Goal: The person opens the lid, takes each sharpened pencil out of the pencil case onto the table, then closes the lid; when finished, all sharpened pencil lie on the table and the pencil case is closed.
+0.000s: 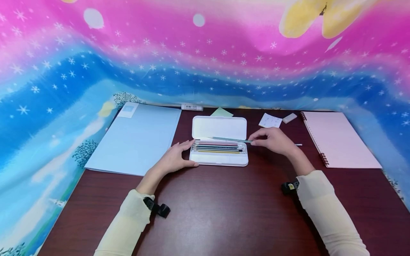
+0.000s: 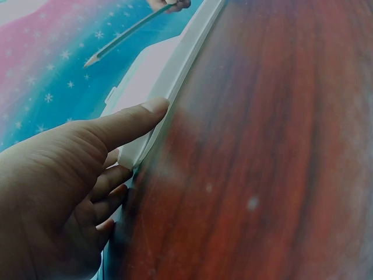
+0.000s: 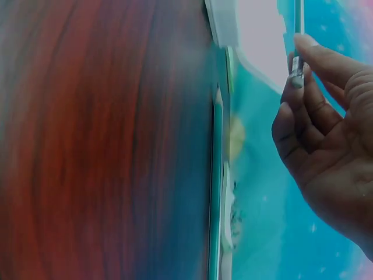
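A white pencil case [image 1: 219,159] lies with its lid [image 1: 219,127] tipped back, several pencils [image 1: 217,147] side by side in it. My left hand [image 1: 171,158] holds the case's left end, thumb at the front corner and fingers toward the hinge; in the left wrist view the thumb [image 2: 137,121] lies along the front edge. Between thumb and fingers my right hand [image 1: 273,140] pinches a green pencil [image 1: 229,139] by its eraser end, above the case, with the tip pointing left. Another green pencil [image 3: 217,175] lies on the table by the right hand, mostly hidden in the head view.
A blue folder [image 1: 141,138] is on the left, a pink spiral notebook [image 1: 342,140] on the right. Along the back are a white tube [image 1: 192,107], a green sticky note [image 1: 222,112], a patterned paper [image 1: 270,120] and an eraser [image 1: 289,118]. A printed curtain [image 1: 205,71] hangs behind.
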Demonstrator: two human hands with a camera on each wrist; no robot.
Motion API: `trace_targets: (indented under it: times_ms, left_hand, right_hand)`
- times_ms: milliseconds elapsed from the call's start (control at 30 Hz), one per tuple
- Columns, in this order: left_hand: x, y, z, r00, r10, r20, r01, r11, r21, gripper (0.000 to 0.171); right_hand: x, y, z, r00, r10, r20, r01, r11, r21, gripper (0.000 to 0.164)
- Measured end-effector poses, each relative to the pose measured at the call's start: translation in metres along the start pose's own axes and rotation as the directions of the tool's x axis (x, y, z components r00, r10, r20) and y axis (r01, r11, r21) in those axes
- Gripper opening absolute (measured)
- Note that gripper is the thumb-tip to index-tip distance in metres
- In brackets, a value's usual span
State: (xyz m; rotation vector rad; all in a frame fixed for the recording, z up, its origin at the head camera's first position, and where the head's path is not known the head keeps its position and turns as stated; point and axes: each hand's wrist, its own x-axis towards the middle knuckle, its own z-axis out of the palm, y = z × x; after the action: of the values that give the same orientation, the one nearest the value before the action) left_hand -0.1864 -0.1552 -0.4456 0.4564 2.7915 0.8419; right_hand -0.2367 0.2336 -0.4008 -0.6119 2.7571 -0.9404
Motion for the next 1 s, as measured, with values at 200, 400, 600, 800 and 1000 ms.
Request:
trace_targets:
  times_ms: [200,400,600,800,1000]
  left_hand:
    - [-0.001,0.001,0.0,1.0,-0.006,-0.001,0.006,1.0,-0.01,0.096]
    - [-0.001,0.002,0.0,1.0,-0.015,-0.001,0.015,1.0,-0.02,0.096]
    - [-0.001,0.001,-0.001,1.0,-0.005,-0.005,0.005,1.0,-0.021,0.096]
    - [-0.002,0.0,0.0,1.0,0.005,-0.01,-0.005,1.0,-0.018,0.096]
    - [-0.002,0.0,-0.001,1.0,0.005,-0.014,-0.006,1.0,-0.019,0.096]
  right_hand:
    - [-0.014,0.023,-0.015,0.999,0.044,-0.03,-0.042,0.998,0.054,0.013]
    - [-0.033,0.046,-0.034,0.996,0.066,-0.056,-0.062,0.996,0.07,0.018]
    - [-0.054,0.066,-0.05,0.987,0.155,-0.05,-0.153,0.987,0.05,0.025]
    - [-0.074,0.085,-0.06,0.963,0.269,-0.032,-0.266,0.96,0.085,0.036]
    - [-0.085,0.101,-0.068,0.95,0.31,-0.029,-0.307,0.948,0.085,0.039]
